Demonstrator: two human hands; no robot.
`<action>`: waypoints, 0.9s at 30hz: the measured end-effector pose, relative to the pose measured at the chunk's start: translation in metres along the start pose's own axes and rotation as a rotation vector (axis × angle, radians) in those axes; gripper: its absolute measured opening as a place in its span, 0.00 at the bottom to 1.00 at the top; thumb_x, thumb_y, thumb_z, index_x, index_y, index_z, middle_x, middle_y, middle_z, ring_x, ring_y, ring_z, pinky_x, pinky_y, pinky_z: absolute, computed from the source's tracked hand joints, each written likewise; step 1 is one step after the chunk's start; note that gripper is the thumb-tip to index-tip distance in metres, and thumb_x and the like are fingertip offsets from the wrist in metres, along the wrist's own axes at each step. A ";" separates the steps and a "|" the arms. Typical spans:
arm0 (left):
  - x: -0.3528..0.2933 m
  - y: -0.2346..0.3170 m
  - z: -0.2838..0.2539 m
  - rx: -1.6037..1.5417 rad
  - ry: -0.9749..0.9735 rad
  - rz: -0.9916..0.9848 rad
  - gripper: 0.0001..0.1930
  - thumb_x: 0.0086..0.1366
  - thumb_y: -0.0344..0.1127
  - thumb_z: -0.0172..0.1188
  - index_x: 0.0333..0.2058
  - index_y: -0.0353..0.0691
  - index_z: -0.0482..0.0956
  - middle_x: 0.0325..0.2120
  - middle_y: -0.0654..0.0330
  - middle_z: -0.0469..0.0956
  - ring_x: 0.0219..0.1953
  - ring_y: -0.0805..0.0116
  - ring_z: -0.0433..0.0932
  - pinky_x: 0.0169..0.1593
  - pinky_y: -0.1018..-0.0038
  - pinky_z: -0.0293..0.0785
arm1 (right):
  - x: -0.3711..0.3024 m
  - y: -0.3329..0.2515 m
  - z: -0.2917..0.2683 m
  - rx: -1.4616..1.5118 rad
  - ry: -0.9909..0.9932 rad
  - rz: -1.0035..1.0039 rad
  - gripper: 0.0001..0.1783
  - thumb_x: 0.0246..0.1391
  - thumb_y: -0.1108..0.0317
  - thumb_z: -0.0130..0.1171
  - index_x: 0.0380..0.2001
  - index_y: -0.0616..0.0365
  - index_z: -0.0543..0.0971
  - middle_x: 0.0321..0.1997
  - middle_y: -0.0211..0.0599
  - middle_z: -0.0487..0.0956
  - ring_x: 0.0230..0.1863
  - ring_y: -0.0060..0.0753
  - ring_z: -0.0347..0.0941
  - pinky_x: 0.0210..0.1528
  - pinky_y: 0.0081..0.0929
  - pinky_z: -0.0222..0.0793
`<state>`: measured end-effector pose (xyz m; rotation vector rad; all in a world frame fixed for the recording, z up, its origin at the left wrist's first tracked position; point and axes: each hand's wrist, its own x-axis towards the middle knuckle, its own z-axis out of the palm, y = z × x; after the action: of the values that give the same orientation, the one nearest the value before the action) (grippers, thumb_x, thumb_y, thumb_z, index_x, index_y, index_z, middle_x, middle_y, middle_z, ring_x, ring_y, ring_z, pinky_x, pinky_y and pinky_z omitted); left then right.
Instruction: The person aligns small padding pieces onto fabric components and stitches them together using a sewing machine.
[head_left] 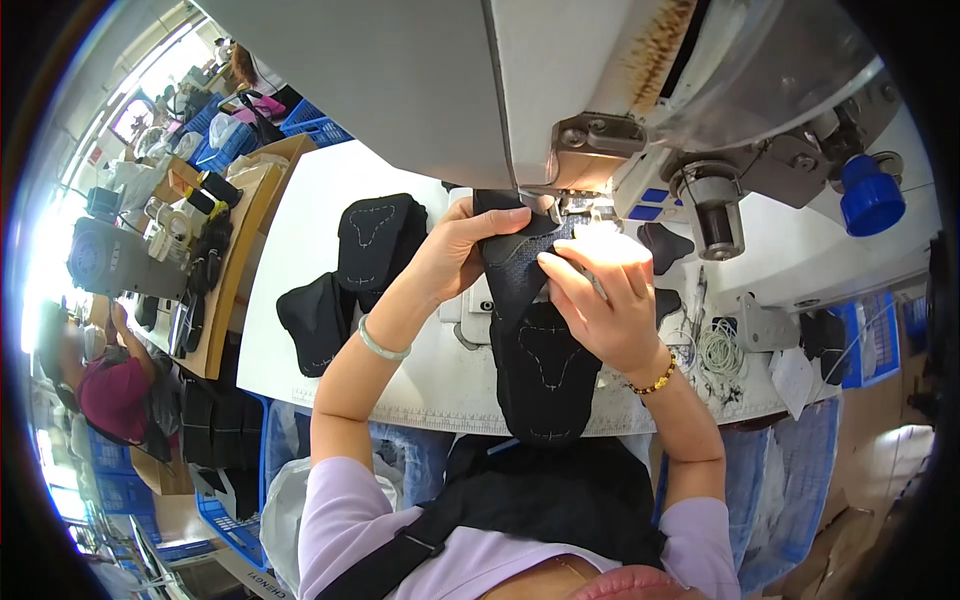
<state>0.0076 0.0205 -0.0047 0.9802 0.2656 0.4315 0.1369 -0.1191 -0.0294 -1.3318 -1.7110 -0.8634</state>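
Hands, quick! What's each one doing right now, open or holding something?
Left hand: grip closed on the black fabric piece.
Right hand: at the same piece; whether its grip is closed cannot be told.

Bright window [42, 270] left, wooden table [224, 318], brown floor [858, 468].

The white bench [290, 250] holds a sewing machine [400, 80], black cloth pieces [380, 245] at left, a long black pad [548, 400] poking over its front edge, and looped string [720, 350] at right.
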 end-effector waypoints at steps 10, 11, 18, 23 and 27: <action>-0.010 -0.002 0.004 0.068 0.105 0.003 0.13 0.54 0.25 0.54 0.41 0.32 0.73 0.33 0.57 0.76 0.36 0.70 0.77 0.43 0.76 0.74 | -0.002 0.000 -0.003 0.098 -0.020 -0.032 0.18 0.33 0.78 0.61 0.34 0.53 0.79 0.40 0.27 0.74 0.43 0.31 0.68 0.46 0.29 0.63; -0.011 -0.002 0.006 0.066 0.108 0.004 0.13 0.54 0.25 0.54 0.41 0.32 0.73 0.33 0.57 0.76 0.36 0.70 0.77 0.43 0.76 0.74 | -0.001 0.002 -0.005 0.115 -0.015 -0.039 0.17 0.33 0.78 0.61 0.33 0.54 0.80 0.40 0.28 0.75 0.43 0.32 0.69 0.46 0.29 0.64; -0.019 -0.010 0.017 0.077 0.170 0.085 0.14 0.55 0.25 0.55 0.42 0.33 0.73 0.34 0.58 0.77 0.36 0.72 0.77 0.42 0.77 0.73 | -0.002 0.010 -0.006 0.182 -0.002 -0.036 0.16 0.33 0.79 0.60 0.32 0.56 0.80 0.38 0.29 0.75 0.41 0.33 0.70 0.46 0.30 0.65; -0.024 -0.021 0.028 0.228 0.213 0.244 0.12 0.57 0.29 0.57 0.41 0.34 0.74 0.33 0.63 0.76 0.36 0.77 0.74 0.41 0.80 0.71 | -0.011 0.024 -0.005 0.182 0.054 -0.028 0.18 0.35 0.76 0.57 0.35 0.50 0.79 0.39 0.24 0.76 0.37 0.24 0.71 0.40 0.25 0.62; -0.028 -0.027 0.041 0.241 0.187 0.344 0.11 0.58 0.29 0.57 0.40 0.33 0.74 0.32 0.64 0.76 0.35 0.78 0.73 0.41 0.81 0.70 | -0.012 0.033 -0.013 0.299 -0.028 -0.028 0.19 0.36 0.74 0.58 0.38 0.50 0.77 0.40 0.24 0.76 0.35 0.24 0.68 0.40 0.25 0.57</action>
<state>0.0057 -0.0360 -0.0054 1.2293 0.3242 0.8219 0.1728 -0.1281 -0.0323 -1.1251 -1.8025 -0.5786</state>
